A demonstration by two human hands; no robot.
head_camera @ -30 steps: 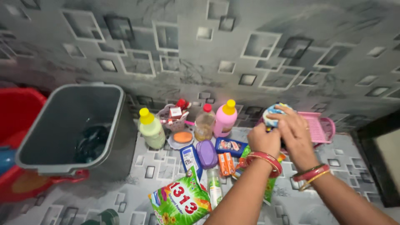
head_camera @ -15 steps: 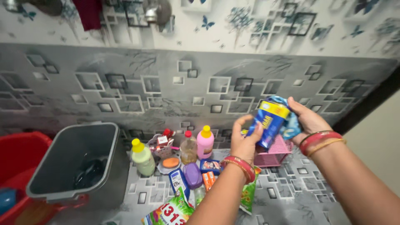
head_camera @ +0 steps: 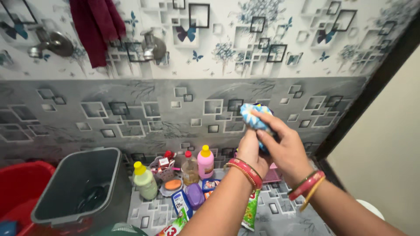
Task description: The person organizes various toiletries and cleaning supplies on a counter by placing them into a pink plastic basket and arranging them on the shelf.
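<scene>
Your right hand [head_camera: 284, 150] wraps over a blue and white cloth [head_camera: 253, 117], fingers curled tight, pressing it around the blue container hidden beneath. Your left hand [head_camera: 249, 150] grips that bundle from below, at about 7 o'clock of the right. The bundle sits at 11 o'clock from your right palm, held raised before the tiled wall [head_camera: 131, 113], long axis roughly upright; both hands touch it.

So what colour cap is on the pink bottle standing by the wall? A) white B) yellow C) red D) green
B: the pink bottle has a yellow cap, while the clear bottle next to it has the red one. Both hands, left and right, are raised above them around a blue and white packet.
</scene>
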